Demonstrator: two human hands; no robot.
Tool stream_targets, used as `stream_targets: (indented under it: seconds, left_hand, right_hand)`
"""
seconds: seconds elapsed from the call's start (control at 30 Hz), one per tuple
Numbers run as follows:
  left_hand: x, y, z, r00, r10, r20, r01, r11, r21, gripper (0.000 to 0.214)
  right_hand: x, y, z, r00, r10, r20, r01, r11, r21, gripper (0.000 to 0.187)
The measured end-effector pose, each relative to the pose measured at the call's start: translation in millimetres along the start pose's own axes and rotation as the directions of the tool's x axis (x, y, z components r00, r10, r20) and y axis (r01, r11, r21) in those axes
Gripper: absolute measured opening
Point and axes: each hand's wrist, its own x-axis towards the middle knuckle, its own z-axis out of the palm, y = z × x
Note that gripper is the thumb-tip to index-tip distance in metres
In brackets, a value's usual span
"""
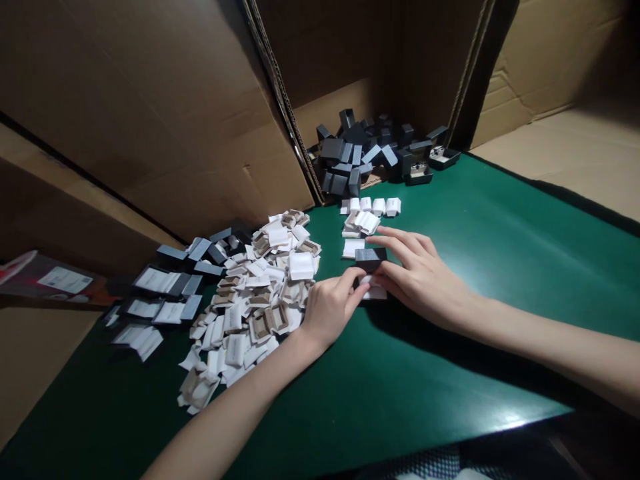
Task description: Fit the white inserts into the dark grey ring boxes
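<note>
Both hands meet over a small black box (371,256), its lid down or its side facing me. My left hand (327,305) pinches at its lower left edge with thumb and index finger. My right hand (413,275) grips its right side, with the other fingers stretched away over the table. Below the box, a white folded insert (375,291) shows between my fingertips; whether it sits inside the box or under it I cannot tell. Just beyond lie a flat white insert (353,249) and a few stacked inserts (364,223).
A large heap of white and brown card inserts (260,287) spreads to the left on the green table (450,393). Open black boxes with inserts (163,283) lie farther left. More black boxes (350,150) pile up in a cardboard carton (360,53); a row of inserts (379,206) lies before them.
</note>
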Motion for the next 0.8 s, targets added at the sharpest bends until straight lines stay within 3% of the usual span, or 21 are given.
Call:
stream_targets:
  seconds: [0.37, 0.8]
  left_hand:
    - [2.6, -0.2, 1.8, 1.000, 0.019, 0.025, -0.023, 0.984, 0.174, 0.026]
    - [-2.5, -4.8, 5.8, 0.988, 0.147, -0.055, -0.136, 0.977, 0.162, 0.024]
  right_hand:
    - [1.5, 3.9, 3.2, 0.996, -0.040, -0.085, 0.041, 0.999, 0.006, 0.018]
    - [2.7, 7.0, 0.9, 0.988, -0.086, -0.131, 0.084, 0.996, -0.021, 0.014]
